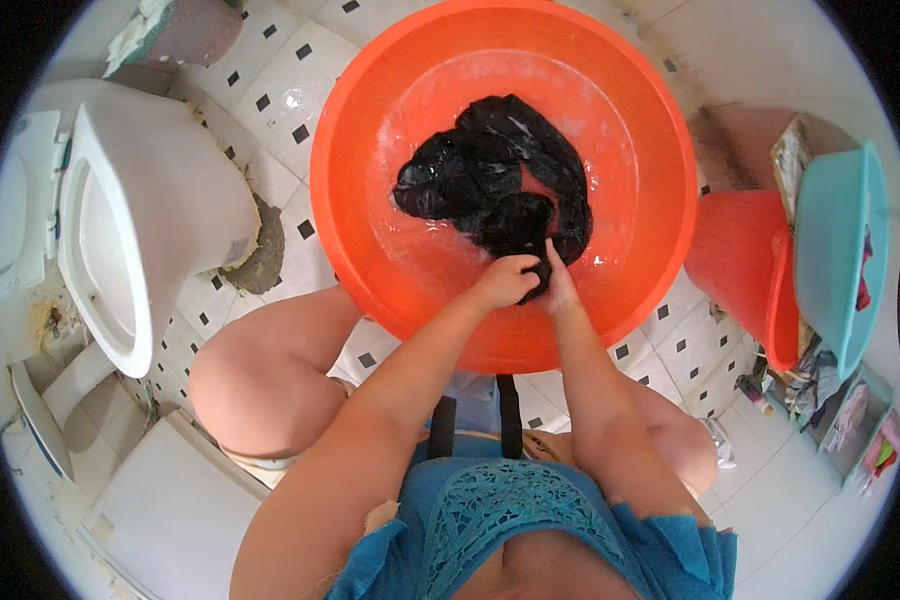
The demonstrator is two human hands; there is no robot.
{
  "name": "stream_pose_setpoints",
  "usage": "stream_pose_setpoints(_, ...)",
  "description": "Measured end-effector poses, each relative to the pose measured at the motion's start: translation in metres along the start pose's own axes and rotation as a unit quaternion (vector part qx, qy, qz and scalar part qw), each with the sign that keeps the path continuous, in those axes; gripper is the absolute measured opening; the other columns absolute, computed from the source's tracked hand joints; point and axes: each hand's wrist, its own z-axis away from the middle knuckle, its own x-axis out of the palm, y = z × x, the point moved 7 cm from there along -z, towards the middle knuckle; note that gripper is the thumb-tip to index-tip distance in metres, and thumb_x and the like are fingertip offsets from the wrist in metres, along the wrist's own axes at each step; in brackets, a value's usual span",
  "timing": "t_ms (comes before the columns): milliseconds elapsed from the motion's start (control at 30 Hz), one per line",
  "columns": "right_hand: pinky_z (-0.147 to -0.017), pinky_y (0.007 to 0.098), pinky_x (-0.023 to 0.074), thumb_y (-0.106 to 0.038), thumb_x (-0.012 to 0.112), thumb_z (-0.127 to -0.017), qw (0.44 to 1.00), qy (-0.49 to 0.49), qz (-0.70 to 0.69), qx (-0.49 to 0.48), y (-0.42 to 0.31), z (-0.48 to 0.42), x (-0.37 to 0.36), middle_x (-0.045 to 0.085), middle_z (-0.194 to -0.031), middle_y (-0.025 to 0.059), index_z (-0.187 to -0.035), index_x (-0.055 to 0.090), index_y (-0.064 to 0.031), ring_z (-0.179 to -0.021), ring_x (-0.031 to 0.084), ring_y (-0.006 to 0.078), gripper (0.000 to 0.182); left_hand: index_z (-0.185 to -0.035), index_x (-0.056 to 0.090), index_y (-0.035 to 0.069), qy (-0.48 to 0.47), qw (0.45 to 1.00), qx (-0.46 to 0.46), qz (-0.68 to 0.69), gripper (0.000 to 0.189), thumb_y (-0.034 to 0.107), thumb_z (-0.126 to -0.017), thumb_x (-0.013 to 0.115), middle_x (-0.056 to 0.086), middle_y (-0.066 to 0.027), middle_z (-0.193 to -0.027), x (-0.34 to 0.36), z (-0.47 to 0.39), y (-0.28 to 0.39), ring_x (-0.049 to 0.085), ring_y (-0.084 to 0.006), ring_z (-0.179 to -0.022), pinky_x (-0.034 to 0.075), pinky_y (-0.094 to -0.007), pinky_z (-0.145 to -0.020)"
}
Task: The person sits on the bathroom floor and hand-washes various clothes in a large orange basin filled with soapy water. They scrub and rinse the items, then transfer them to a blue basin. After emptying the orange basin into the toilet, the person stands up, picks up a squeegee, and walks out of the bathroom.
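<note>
A large orange plastic basin (630, 315) stands on the floor before me, with a little sudsy water in its bottom. Wet black cloth (502, 172), apparently a garment, lies bunched in it, and an orange patch of basin shows through a gap in its folds. My left hand (511, 280) grips the near end of the cloth with curled fingers. Close on its right, my right hand (559, 279) holds the same end, thumb side up along the fabric. Both hands are over the near part of the basin, and some fingers are hidden by the cloth.
At left is a white toilet (172, 180) with its lid raised. A red bucket (742, 262) and a turquoise basin (832, 247) stand at right, near a rack (855, 435) with cloths. A white box-like surface (172, 510) is at lower left. The tiled floor (270, 97) looks wet in places.
</note>
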Motion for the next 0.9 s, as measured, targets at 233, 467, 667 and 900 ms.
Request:
stream_pose_setpoints(233,-0.058,0.0369,0.048,-0.007,0.054,-0.068,0.961,0.087,0.174,-0.197,-0.079,0.057,0.019,0.054,-0.086,0.0102,-0.096,0.047,0.0018,-0.076,0.056,0.0238,0.03,-0.092,0.064,0.012,0.163,0.923,0.176,-0.301,0.022,0.015,-0.073,0.052,0.05,-0.0169,-0.11,0.005,0.052,0.042,0.05,-0.03,-0.099,0.042,-0.0405,-0.082)
stream_pose_setpoints(467,-0.085,0.0273,0.0398,0.001,0.047,-0.062,0.866,-0.107,0.323,-0.366,-0.105,0.206,0.134,0.054,-0.104,0.0064,-0.115,0.045,0.0011,-0.094,0.052,0.0173,0.053,-0.084,0.057,0.001,0.317,0.847,0.142,0.403,0.026,0.027,-0.085,0.051,0.052,-0.0035,-0.076,-0.07,0.092,0.121,0.048,-0.0114,-0.066,0.042,-0.0276,-0.061)
stream_pose_setpoints(667,-0.087,0.0281,0.0387,-0.007,0.059,-0.074,0.823,-0.202,0.413,-0.333,-0.103,0.279,0.175,0.055,-0.105,0.0048,-0.115,0.047,-0.002,-0.098,0.051,0.0144,0.043,-0.101,0.057,-0.002,0.163,0.935,0.145,0.28,0.029,0.024,-0.086,0.054,0.059,-0.0069,-0.095,-0.055,0.12,0.181,0.055,-0.016,-0.082,0.044,-0.0283,-0.072)
stream_pose_setpoints(900,-0.081,0.0417,0.0457,-0.009,0.052,-0.079,0.874,-0.161,0.318,-0.331,-0.136,0.296,0.147,0.057,-0.098,0.0048,-0.118,0.044,-0.0085,-0.089,0.056,0.0196,0.039,-0.099,0.052,0.003,0.156,0.881,0.326,0.306,0.018,0.016,-0.091,0.042,0.056,-0.0032,-0.09,-0.078,0.176,0.247,0.052,-0.0136,-0.082,0.042,-0.0276,-0.075)
